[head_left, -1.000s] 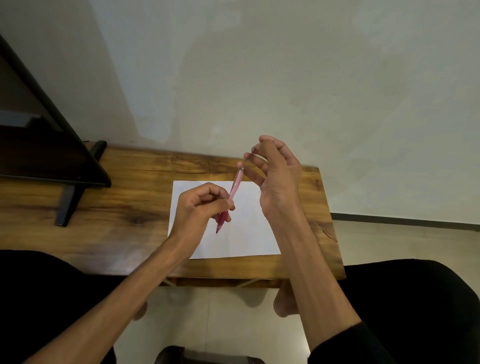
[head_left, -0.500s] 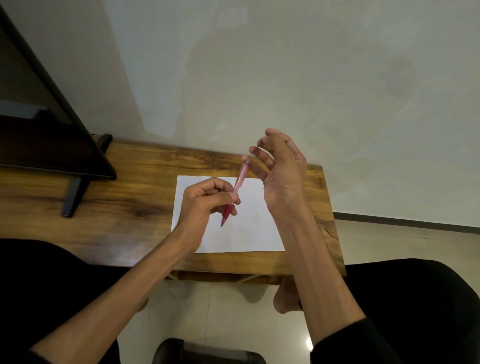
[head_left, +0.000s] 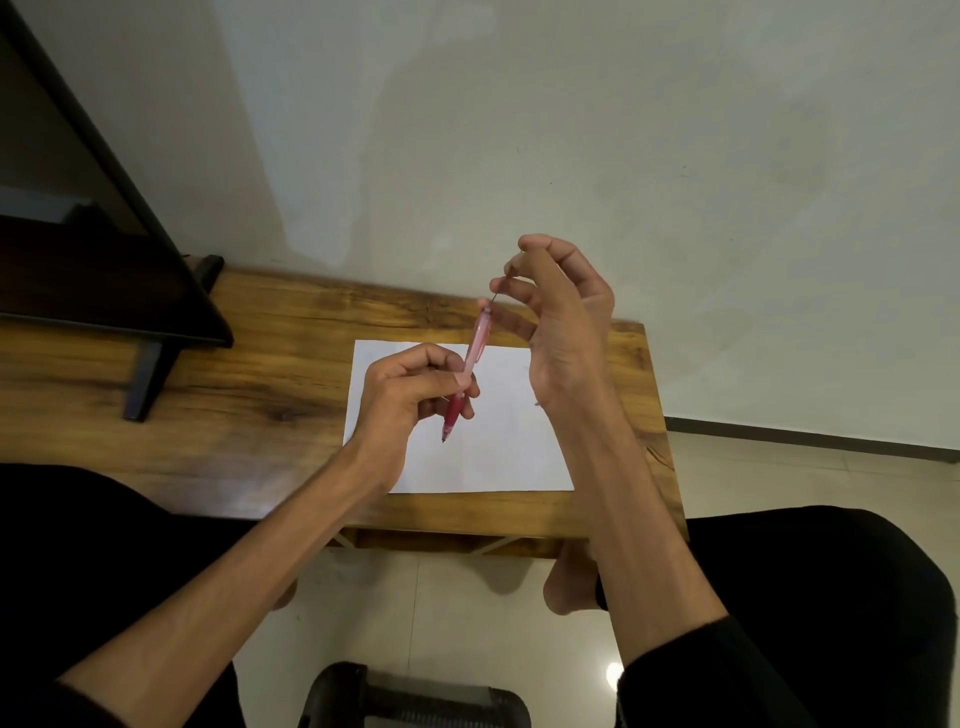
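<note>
My left hand (head_left: 410, 395) grips a pink mechanical pencil (head_left: 470, 366) by its lower barrel, tip pointing down toward the white sheet of paper (head_left: 498, 452). My right hand (head_left: 563, 317) is raised above the pencil's top end, and its fingertips pinch a thin dark lead (head_left: 501, 288) that runs down to the pencil's open top. The paper lies flat on the wooden table (head_left: 249, 395) below both hands.
A dark screen on a black stand (head_left: 150, 374) occupies the table's left part. The wall rises right behind the table. My knees in black trousers flank the table's near edge, bare feet on the tiled floor, and a dark object (head_left: 415, 699) lies below.
My right hand has lifted away from the pencil's top end, and a thin lead now shows between its fingertips and the pencil. The left hand keeps its grip.
</note>
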